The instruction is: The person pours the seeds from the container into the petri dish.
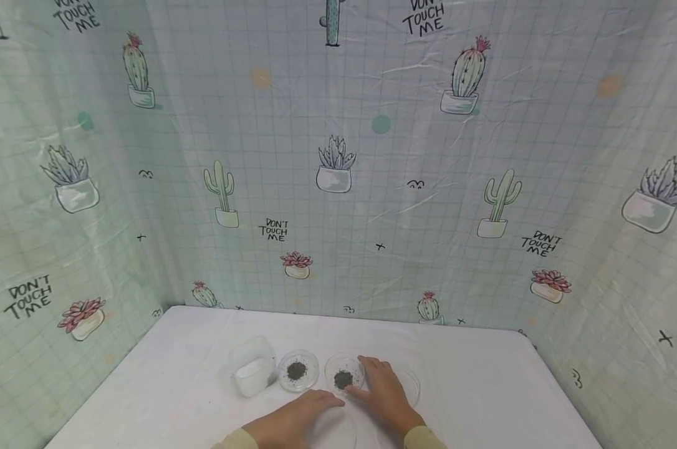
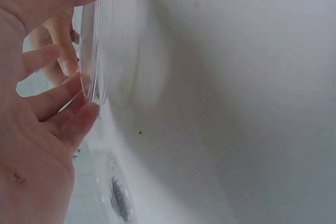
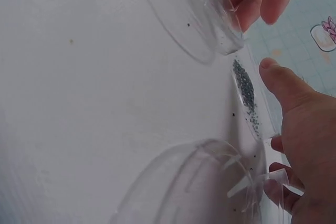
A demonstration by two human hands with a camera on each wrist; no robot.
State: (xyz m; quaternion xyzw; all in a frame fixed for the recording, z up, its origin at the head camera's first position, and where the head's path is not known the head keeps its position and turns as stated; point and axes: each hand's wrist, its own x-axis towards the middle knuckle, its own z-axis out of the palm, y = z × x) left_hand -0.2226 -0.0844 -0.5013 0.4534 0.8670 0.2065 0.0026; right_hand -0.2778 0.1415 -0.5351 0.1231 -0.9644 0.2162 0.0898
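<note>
My left hand (image 1: 296,421) holds a clear round petri dish (image 2: 100,56) by its edge, thumb on one side and fingertips on the opposite side. My right hand (image 1: 386,393) is spread at the right side of a petri dish with dark green granules (image 1: 343,379). Its thumb (image 3: 275,74) lies apart from the other fingers, close over that dish, and the fingertips are right at the rim. A second dish with dark granules (image 1: 297,371) stands to the left. Beside my right hand lies another clear dish (image 1: 414,386), partly hidden by the hand.
A translucent plastic container (image 1: 252,368) stands at the left of the dishes. Stray dark specks lie on the white tabletop (image 1: 473,386). A cactus-print curtain (image 1: 338,249) surrounds the table at the back and both sides.
</note>
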